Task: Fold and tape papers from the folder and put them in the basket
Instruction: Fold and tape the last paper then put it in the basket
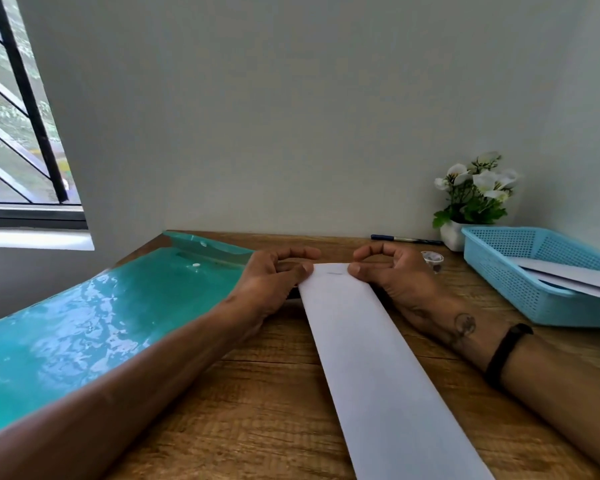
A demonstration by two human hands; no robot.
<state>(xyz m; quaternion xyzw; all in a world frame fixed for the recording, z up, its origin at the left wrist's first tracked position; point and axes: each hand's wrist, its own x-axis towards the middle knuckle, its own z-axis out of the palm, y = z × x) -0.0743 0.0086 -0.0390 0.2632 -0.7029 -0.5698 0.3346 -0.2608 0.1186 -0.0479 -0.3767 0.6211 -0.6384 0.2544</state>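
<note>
Folded paper strip [371,348] is lying on the worktop [257,393], right of the teal folder [101,323]. Left hand [274,275] and right hand [392,275] are pinching its far end. Blue basket [520,289] is sitting further right, holding papers.

Glossy plastic folder [84,327]; matt paper [371,358]; wood table [257,410].

Left hand [274,275] and right hand [392,271] pinch, fingers curled, forearms converging forward
</note>
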